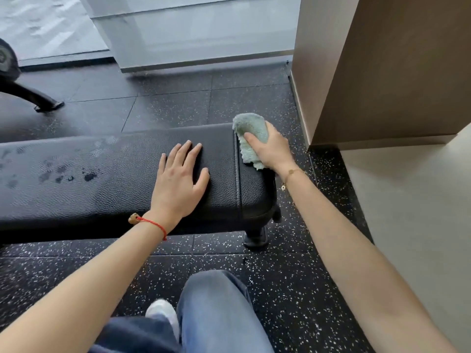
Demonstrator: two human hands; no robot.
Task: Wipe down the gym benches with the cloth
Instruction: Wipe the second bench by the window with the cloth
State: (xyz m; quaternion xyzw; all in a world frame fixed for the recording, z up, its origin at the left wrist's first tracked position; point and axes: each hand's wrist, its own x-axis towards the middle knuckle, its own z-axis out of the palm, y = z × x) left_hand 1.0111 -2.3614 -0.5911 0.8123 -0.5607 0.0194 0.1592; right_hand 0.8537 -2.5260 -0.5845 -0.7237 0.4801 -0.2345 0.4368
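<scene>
Right hand (pixel 272 149) grips the bunched pale-green cloth (pixel 251 138) at the far right end of the gym bench (pixel 114 184), just past the cross seam, so by my read the wipe is only starting. Left hand (pixel 179 179) lies flat on the pad beside that seam, fingers straight. Further left along the bench, dark wet spots (pixel 76 175) and smears wait, unwiped. The pad is black pebbled vinyl with rounded edges; the cloth looks fluffy microfibre, over speckled rubber floor tiles (pixel 293 289).
</scene>
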